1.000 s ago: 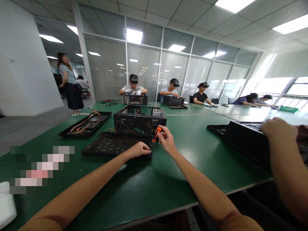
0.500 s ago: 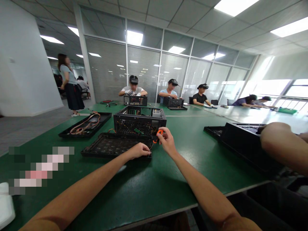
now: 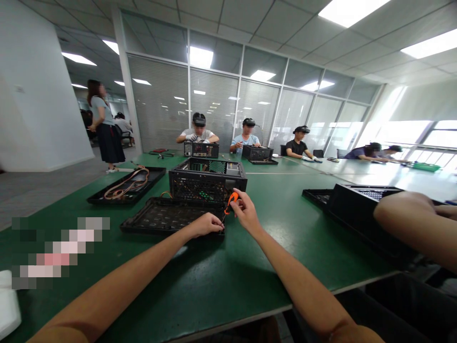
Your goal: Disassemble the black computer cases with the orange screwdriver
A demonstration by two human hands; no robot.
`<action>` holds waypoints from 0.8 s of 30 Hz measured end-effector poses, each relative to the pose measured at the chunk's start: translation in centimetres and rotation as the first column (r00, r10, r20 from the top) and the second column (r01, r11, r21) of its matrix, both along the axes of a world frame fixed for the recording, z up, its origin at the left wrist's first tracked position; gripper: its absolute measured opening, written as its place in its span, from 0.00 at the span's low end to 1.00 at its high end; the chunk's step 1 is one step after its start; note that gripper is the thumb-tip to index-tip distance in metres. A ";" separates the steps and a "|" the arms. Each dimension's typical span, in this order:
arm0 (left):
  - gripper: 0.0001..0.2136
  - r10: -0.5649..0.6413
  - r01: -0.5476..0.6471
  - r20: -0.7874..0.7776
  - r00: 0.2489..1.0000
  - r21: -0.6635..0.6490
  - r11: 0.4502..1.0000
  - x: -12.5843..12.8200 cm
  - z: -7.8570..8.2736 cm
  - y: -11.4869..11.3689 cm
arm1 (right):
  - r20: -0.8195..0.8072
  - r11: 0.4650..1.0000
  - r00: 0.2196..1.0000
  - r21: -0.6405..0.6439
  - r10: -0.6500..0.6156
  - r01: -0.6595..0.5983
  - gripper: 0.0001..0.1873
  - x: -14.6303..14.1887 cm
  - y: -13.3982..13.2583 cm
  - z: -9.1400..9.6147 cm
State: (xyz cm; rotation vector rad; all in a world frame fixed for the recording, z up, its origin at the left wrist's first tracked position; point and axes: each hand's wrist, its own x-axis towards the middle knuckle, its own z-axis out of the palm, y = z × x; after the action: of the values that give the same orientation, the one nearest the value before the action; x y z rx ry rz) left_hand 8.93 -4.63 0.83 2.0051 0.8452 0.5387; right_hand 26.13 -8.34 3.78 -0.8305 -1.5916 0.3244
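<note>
In my right hand (image 3: 246, 213) is an orange-and-black screwdriver (image 3: 233, 200), fingers closed round its handle. Its shaft slants down to the near right corner of a black case panel (image 3: 167, 216), which lies flat on the table. Right at that corner my left hand (image 3: 208, 225) has its fingertips pinched together beside the screwdriver's tip; whatever is between them is too small to make out. Directly behind the panel stands an open black computer case (image 3: 196, 183), with wires and green boards showing inside.
The green table (image 3: 271, 238) carries another black panel (image 3: 143, 196) with a coiled tan cable on the left. A white object (image 3: 7, 305) sits at the near left edge. On the right, a neighbour's arm (image 3: 410, 219) reaches over a black case (image 3: 352, 214). Several people work opposite.
The screwdriver has tipped more upright, and my right hand has shifted slightly left. My left hand stays at the panel corner. The neighbour's arm on the right has moved a little left.
</note>
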 end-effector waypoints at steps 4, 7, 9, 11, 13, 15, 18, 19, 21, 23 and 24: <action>0.15 0.021 -0.015 -0.071 0.997 0.072 0.997 -0.2 0.2 0.0 | 0.033 1.000 0.999 -0.017 -0.001 0.002 0.22 0.0 0.0 -0.2; 0.14 0.012 -0.010 -0.061 0.998 0.043 0.999 -0.1 0.4 -0.1 | 0.030 0.999 1.000 -0.037 0.007 -0.006 0.20 0.0 0.0 -0.2; 0.13 0.006 -0.006 -0.050 0.999 0.006 1.000 -0.1 0.5 -0.1 | 0.005 0.998 1.000 -0.059 0.020 -0.020 0.20 -0.1 0.0 -0.2; 0.12 0.002 -0.003 -0.035 0.999 -0.023 1.000 0.0 0.5 0.0 | -0.032 0.997 0.999 -0.074 0.029 -0.031 0.22 -0.2 0.0 -0.1; 0.11 0.007 -0.008 -0.017 1.000 -0.045 0.999 0.0 0.4 0.0 | -0.061 0.998 0.998 -0.064 0.024 -0.028 0.21 -0.3 0.0 0.0; 0.11 0.017 -0.017 -0.001 1.000 -0.062 0.998 0.0 0.2 0.1 | -0.073 0.999 0.997 -0.035 0.012 -0.014 0.22 -0.3 -0.1 0.1; 0.10 0.024 -0.023 0.014 1.000 -0.068 0.997 0.0 0.0 0.2 | -0.055 1.000 0.998 -0.003 -0.002 0.002 0.23 -0.4 -0.3 0.1; 0.10 0.025 -0.024 0.012 1.000 -0.058 0.998 0.0 -0.1 0.2 | -0.036 1.000 0.999 0.000 -0.005 0.005 0.22 -0.4 -0.4 0.1; 0.09 0.030 -0.030 -0.007 1.000 -0.018 0.999 0.1 -0.1 0.2 | 0.011 1.000 1.000 0.006 -0.018 0.018 0.20 -0.4 -0.6 0.1; 0.09 0.041 -0.040 -0.037 0.998 0.038 0.998 0.1 -0.2 0.2 | 0.043 0.999 0.998 0.016 -0.038 0.037 0.20 -0.4 -0.6 0.1; 0.09 0.045 -0.042 -0.050 0.998 0.063 0.997 0.1 -0.2 0.3 | 0.051 0.999 0.998 0.019 -0.045 0.044 0.20 -0.4 -0.6 0.1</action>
State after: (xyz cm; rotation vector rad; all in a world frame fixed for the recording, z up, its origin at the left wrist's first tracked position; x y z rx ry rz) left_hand 8.98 -4.36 0.63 2.0688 0.9159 0.5457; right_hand 25.72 -8.91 3.83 -0.8659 -1.6189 0.2583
